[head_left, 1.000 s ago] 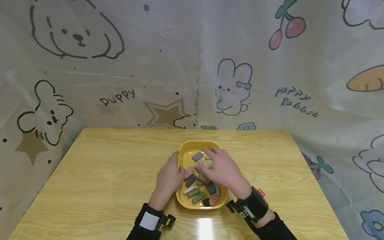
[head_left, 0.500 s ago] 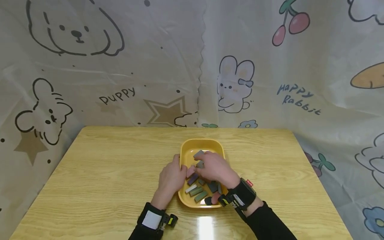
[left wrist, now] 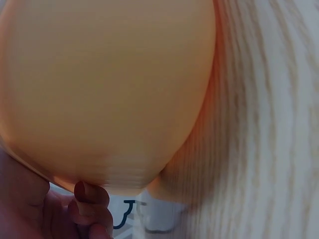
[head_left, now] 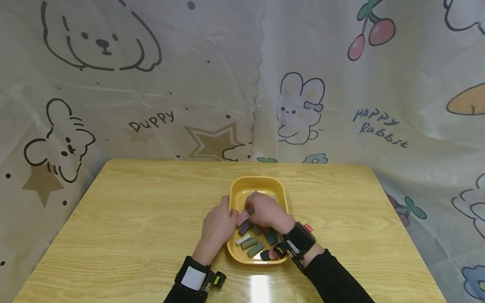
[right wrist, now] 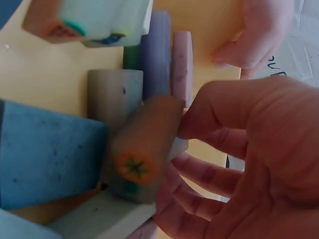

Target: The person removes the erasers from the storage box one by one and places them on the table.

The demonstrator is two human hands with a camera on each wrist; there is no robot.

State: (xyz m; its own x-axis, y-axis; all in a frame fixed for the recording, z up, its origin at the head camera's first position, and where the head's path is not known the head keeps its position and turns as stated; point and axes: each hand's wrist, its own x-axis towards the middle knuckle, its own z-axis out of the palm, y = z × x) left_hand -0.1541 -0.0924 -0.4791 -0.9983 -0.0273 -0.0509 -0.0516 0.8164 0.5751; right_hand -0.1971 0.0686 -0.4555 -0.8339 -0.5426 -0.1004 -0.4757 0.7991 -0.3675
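Note:
A yellow tray [head_left: 257, 180] holds several small coloured blocks that look like erasers. At the tray's left wall my left hand [head_left: 217, 223] grips the rim; in the left wrist view its curled fingers [left wrist: 89, 204] lie against the tray's outer side [left wrist: 109, 89]. My right hand [head_left: 267, 210] reaches down into the tray. Between its thumb and fingers it pinches a brown block [right wrist: 144, 149] with an orange mark on its end. Beside that block lie a pink block [head_left: 243, 217], a purple block [head_left: 245, 227] and a blue block [right wrist: 52, 154]. The hand hides part of the pile.
Green blocks [head_left: 250, 243] and a white stick-like block [head_left: 243, 240] lie near the tray's front. The tray stands on a wood-grain table [head_left: 151, 210]. Behind the table hangs a cartoon-printed cloth [head_left: 212, 84].
My right hand has moved down and left over the tray, its fingers closing from spread to a pinch on a block. My left hand stays at the left rim.

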